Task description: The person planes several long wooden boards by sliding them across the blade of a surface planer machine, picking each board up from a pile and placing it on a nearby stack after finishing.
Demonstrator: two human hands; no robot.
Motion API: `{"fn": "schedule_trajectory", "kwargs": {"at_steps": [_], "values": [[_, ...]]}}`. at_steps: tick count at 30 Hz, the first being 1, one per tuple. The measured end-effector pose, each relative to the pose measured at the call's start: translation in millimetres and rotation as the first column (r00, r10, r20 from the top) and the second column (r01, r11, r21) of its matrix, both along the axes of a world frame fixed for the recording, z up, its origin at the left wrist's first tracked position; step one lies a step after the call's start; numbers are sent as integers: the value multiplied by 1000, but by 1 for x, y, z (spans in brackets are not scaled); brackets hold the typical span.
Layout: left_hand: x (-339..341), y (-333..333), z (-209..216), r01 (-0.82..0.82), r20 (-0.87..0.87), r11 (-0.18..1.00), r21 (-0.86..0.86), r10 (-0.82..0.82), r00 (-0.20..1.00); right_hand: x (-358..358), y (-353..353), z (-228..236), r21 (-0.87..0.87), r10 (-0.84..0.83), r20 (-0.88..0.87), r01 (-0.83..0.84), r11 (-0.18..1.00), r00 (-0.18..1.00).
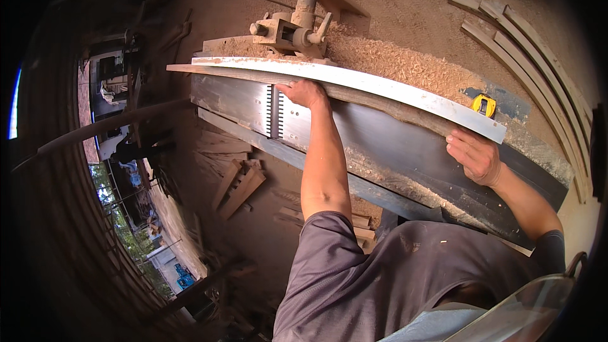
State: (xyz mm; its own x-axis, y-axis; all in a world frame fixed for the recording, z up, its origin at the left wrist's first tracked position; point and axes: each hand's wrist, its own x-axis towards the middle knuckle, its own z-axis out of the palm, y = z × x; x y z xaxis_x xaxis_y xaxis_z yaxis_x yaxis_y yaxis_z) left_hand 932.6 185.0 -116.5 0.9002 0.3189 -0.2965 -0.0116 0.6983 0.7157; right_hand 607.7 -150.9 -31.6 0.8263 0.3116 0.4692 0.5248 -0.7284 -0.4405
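At the far left, the tip of the board [380, 105] juts past the end of the pale fence [354, 78]; from there the board runs rightward along the fence's near face, above the metal bed [231, 94] of the machine. Next comes the toothed slot [275, 111] across the bed, with the clamp [292, 33] behind the fence, dusted with shavings. Just right of the slot, the left hand [305, 94] lies against the board, fingers toward the left; whether it pinches the wood or only presses, I cannot tell. Farther right, the right hand [475, 157] grasps the board near its trailing end, fingers bent around it, close to the fence's end. The tape measure [484, 106] sits behind the fence there, and several curved-looking strips [529, 66] lie beyond it. The step in hand looks like guiding the board over the slot to dress one surface. The next move seems to call for an even push from the right hand, steady pressure toward fence and bed from the left, and care that its fingers, so near the slot, stay high on the wood.
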Motion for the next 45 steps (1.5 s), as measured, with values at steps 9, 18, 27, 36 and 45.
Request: {"fn": "schedule_trajectory", "kwargs": {"at_steps": [9, 18, 27, 36, 45], "values": [[87, 120, -48, 334, 92, 935, -121, -324, 942, 58, 58, -12, 38, -10, 19, 9, 999, 1000], [149, 151, -33, 279, 51, 960, 19, -280, 959, 115, 115, -23, 59, -49, 11, 48, 997, 999], [157, 137, 8, 108, -90, 901, 419, -77, 993, 162, 165, -30, 44, -128, 94, 125, 991, 987], [89, 62, 32, 143, -105, 670, 729, -97, 990, 222, 226, -78, 222, -198, 240, 145, 964, 950], [124, 117, -17, 106, -66, 521, 847, -94, 993, 296, 304, -107, 376, -88, 161, 21, 926, 983]]}}
